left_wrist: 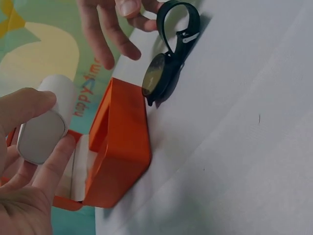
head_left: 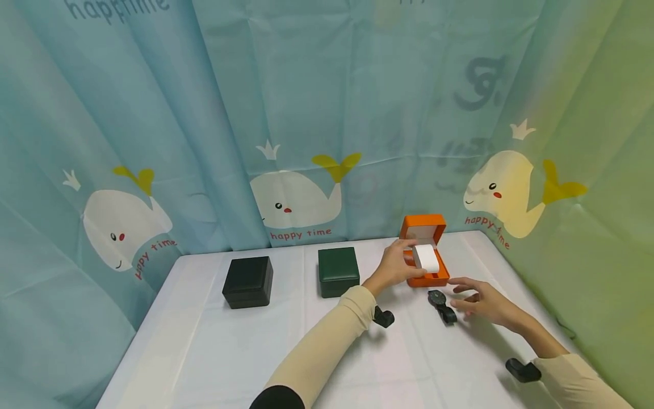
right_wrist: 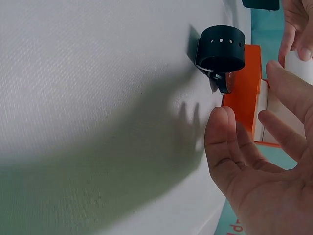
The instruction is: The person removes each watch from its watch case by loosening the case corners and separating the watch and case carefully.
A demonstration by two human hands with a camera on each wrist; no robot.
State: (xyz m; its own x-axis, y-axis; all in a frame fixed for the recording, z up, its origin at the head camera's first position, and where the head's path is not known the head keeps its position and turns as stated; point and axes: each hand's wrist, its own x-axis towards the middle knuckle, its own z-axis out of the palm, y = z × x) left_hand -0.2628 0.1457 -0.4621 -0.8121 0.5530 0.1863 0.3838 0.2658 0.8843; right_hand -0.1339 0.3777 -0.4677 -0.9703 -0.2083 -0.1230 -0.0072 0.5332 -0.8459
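Note:
My left hand (head_left: 392, 267) grips a white watch cushion (head_left: 427, 259) between thumb and fingers, over an orange watch box (head_left: 428, 282) whose lid stands raised. In the left wrist view the rounded grey-white end of the cushion faces the camera. A black wristwatch (head_left: 437, 298) lies on the table just in front of the box, its strap (right_wrist: 222, 47) curved into a loop. Beside the watch, on its right, my right hand (head_left: 482, 301) hovers with its fingers spread and nothing in them.
Left of the orange box sit a closed green box (head_left: 339, 271) and, further left, a closed black box (head_left: 248, 282). A white cloth covers the table (head_left: 230, 352). Behind it hangs a blue curtain (head_left: 398, 142) printed with whales.

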